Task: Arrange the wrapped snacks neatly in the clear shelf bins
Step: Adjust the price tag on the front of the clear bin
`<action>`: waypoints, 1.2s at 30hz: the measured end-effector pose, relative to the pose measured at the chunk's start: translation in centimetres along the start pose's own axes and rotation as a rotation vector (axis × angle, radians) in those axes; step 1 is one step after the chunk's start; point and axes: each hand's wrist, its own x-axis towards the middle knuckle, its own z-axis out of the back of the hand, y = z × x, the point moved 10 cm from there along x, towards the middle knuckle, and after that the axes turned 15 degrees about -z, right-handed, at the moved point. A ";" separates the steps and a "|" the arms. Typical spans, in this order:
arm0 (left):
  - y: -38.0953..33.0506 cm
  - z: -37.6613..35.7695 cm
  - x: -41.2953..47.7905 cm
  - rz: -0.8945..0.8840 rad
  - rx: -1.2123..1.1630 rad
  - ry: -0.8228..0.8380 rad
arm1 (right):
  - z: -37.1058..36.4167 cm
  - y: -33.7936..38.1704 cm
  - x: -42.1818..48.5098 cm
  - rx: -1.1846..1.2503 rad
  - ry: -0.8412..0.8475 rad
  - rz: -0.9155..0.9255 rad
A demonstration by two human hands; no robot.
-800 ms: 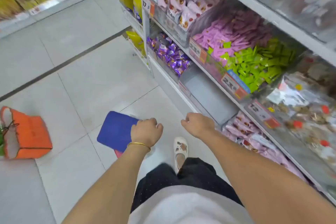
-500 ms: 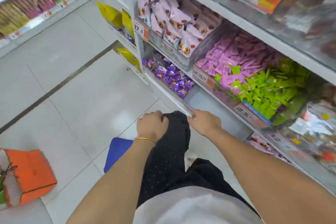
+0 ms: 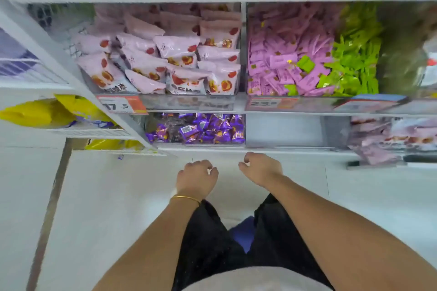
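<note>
Landmark for this entry: the clear bin of purple-wrapped candies [image 3: 196, 131] on the lower shelf. My left hand [image 3: 196, 178] hovers just below and in front of that bin, fingers curled into the palm, with nothing in it that I can see. There is a gold bangle [image 3: 185, 198] on its wrist. My right hand [image 3: 261, 169] is below the bin's right corner, near the left hand but apart from it. It is also curled, thumb meeting forefinger, gripping nothing visible. Neither hand touches the shelf. Directly above the landmark is a bin of pale pink packs [image 3: 179, 54] printed with red fruit, piled unevenly, some flat, some tipped. Up and right of the landmark, small pink sachets [image 3: 283, 61] and green sachets [image 3: 354, 54] share one bin, with a few green ones lying among the pink. Far right of the landmark, same shelf level: pinkish packets [image 3: 390, 139], blurred. Left of it: yellow bags [image 3: 35, 113] on a wire rack. An orange price tag [image 3: 123, 105] sits at its upper left.
</note>
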 end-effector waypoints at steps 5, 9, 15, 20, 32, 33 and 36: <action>2.7 -2.7 -0.9 -0.051 0.007 0.036 | -2.7 -0.5 -0.7 0.012 -0.007 -0.036; 2.2 -4.6 0.5 -0.080 0.030 -0.089 | -3.1 -2.0 1.0 0.027 -0.089 0.004; 0.0 -4.0 5.9 -0.379 0.097 -0.549 | 0.7 -1.4 5.6 0.178 -0.581 0.185; -0.1 -6.1 8.7 -0.601 0.205 -0.906 | 0.4 -1.3 10.6 0.314 -0.862 0.282; 3.2 -11.0 7.8 -0.687 0.216 -1.209 | -3.3 -2.7 12.4 0.499 -1.098 0.390; 3.3 -11.0 7.7 -0.688 0.214 -1.205 | -3.5 -2.6 12.3 0.473 -1.100 0.383; 2.8 -11.2 7.0 -0.706 0.206 -1.190 | -3.3 -3.9 11.5 0.473 -1.105 0.368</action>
